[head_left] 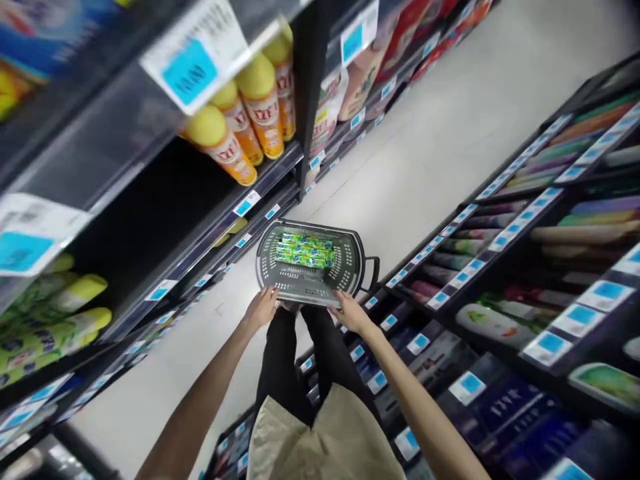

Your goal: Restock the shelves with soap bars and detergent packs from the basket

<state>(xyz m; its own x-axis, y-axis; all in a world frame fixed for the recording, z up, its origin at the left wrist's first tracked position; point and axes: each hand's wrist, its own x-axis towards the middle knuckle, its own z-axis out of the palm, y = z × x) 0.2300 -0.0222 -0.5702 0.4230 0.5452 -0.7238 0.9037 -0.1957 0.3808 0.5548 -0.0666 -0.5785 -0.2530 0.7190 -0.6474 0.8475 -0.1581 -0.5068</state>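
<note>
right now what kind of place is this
Most likely a supermarket aisle: shelves with blue price tags, rows of yellow-capped spray cans, and a shopping basket held by both hands.

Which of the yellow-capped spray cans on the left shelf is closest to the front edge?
The lowest can in the picture, at the front of the row; the other cans line up behind it.

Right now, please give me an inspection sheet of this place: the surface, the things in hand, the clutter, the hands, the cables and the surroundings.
Surface: pale floor of a shop aisle, bare where visible.
Things in hand: grey basket low by the floor, green packets inside.
Clutter: nothing seen on the floor.
Hands: left hand and right hand both on the basket's near rim; grip unclear.
Cables: nothing seen.
Surroundings: dark shelves both sides with blue price tags; yellow-capped bottles at left, lying tubes at right.
</note>
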